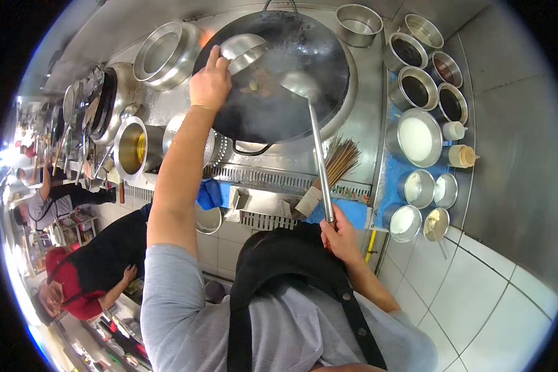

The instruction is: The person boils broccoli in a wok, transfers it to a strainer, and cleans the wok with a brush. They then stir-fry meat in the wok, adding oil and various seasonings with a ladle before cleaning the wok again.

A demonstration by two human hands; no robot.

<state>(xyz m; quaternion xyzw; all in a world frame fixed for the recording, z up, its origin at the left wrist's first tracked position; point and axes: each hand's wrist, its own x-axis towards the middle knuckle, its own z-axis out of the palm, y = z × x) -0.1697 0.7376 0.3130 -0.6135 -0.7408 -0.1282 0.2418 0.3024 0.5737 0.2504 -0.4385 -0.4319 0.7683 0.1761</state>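
- Firstly, the black wok (328,62) stands on the steel counter (369,118), its near handle close to the slotted front edge.
- On its right side, a strip of steel runs between the wok's edge and the metal containers (393,135); on its left, a steel pot with yellow liquid (126,146) stands near.
- A bamboo brush (343,161) lies just beside the ladle's shaft.
- The left hand (210,84) is closed at the side of a metal bowl (243,49), which is tilted above the wok; the thumb is hidden.
- The right hand (340,239) is wrapped around the handle end of the ladle (317,136); whether the ladle's head touches the wok, I cannot tell.
- The left arm reaches far forward, almost straight; the right arm is bent near the body.
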